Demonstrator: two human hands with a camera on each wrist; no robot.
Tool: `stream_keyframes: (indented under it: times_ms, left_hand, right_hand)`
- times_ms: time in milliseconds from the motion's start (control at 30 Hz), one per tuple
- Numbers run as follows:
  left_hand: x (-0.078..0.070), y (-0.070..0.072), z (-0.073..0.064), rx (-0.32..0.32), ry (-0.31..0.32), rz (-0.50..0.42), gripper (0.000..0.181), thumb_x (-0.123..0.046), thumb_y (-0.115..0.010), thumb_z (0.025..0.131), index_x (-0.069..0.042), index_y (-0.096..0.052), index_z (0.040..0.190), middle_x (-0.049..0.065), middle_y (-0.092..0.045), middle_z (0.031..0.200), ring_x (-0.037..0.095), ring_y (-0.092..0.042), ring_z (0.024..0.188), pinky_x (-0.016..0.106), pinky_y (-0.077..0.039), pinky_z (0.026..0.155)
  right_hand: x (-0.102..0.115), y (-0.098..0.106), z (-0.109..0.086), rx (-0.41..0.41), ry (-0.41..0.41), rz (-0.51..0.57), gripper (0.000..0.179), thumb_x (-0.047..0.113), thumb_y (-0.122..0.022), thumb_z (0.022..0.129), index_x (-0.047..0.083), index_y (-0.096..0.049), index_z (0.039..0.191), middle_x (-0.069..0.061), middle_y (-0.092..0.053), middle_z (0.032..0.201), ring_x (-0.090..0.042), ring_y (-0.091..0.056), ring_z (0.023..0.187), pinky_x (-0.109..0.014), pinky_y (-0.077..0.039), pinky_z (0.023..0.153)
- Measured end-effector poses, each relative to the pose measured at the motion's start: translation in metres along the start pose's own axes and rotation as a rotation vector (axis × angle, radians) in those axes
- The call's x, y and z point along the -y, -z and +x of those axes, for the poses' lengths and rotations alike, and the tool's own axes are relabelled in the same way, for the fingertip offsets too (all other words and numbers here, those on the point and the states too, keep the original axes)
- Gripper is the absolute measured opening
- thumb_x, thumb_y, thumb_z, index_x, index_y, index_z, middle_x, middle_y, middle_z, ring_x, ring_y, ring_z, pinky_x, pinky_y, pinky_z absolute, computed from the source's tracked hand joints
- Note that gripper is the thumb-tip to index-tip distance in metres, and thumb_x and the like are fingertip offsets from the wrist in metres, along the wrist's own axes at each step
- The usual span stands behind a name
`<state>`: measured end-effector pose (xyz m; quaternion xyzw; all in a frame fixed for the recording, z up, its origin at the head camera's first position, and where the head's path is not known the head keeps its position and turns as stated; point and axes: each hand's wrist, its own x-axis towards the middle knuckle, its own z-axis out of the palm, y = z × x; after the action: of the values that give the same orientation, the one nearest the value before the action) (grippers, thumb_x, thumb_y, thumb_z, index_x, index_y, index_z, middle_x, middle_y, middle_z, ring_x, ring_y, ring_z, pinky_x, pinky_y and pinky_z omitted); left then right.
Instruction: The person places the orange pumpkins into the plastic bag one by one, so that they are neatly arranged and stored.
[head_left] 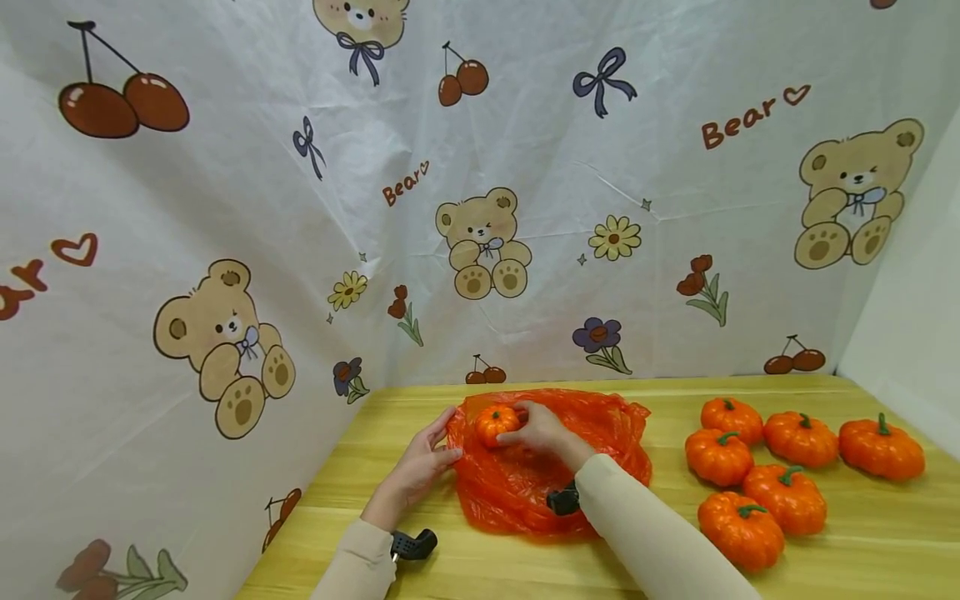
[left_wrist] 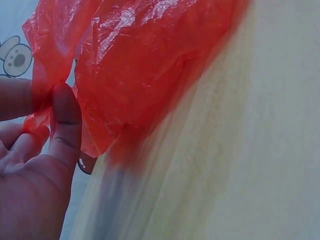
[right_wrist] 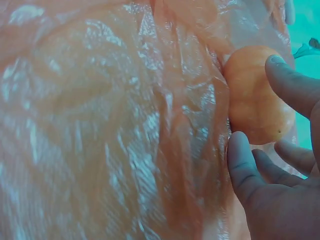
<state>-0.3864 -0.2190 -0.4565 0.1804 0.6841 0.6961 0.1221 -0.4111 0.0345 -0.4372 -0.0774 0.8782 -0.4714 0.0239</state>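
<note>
A thin red plastic bag (head_left: pixel 498 500) lies spread on the table with its crumpled edges raised. My left hand (head_left: pixel 420 468) pinches the bag's left edge; in the left wrist view the film (left_wrist: pixel 145 65) runs between thumb and fingers. Over the bag, my right hand (head_left: pixel 543 430) grips a small orange pumpkin (head_left: pixel 495 423) from its right side. The right wrist view shows that pumpkin (right_wrist: pixel 255 95) between the thumb and fingertips, close against the bag's film (right_wrist: pixel 125 110).
Several more orange pumpkins with green stems, such as the front one (head_left: pixel 738 533), stand on the wooden table (head_left: pixel 495 571) at the right. A white cloth (head_left: pixel 525 150) printed with bears hangs behind and at the left. A white wall (head_left: pixel 907 333) borders the right side.
</note>
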Motion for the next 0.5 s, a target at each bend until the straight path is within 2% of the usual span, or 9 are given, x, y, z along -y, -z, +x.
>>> stream_keyframes:
  times_ms: [233,367,500]
  left_hand:
    - [-0.003,-0.001,-0.002,-0.009,-0.013,0.007,0.087,0.008,-0.058,0.096,-0.021,-0.017,0.167,0.013,-0.015,0.173,0.034,-0.053,0.136,0.03,-0.059,0.092]
    - [-0.003,-0.001,-0.003,-0.018,-0.016,0.008,0.087,0.01,-0.058,0.096,-0.023,-0.019,0.166,0.012,-0.016,0.173,0.032,-0.054,0.134,0.027,-0.059,0.086]
    - [-0.004,0.0,-0.003,-0.001,-0.033,0.004,0.087,0.011,-0.058,0.095,-0.023,-0.02,0.166,0.01,-0.017,0.173,0.034,-0.052,0.135,0.026,-0.06,0.084]
  right_hand:
    - [0.009,0.017,-0.007,0.01,0.003,-0.02,0.075,0.035,-0.083,0.085,0.003,-0.052,0.145,-0.02,-0.059,0.142,-0.037,-0.058,0.124,-0.053,-0.048,0.11]
    - [0.016,0.029,-0.013,0.037,0.001,-0.007,0.074,0.036,-0.081,0.088,0.006,-0.051,0.148,-0.021,-0.056,0.145,-0.037,-0.058,0.124,-0.053,-0.051,0.106]
    - [0.022,0.045,-0.024,0.072,0.035,0.004,0.072,0.035,-0.078,0.09,0.006,-0.049,0.149,-0.022,-0.055,0.146,-0.036,-0.06,0.122,-0.05,-0.056,0.1]
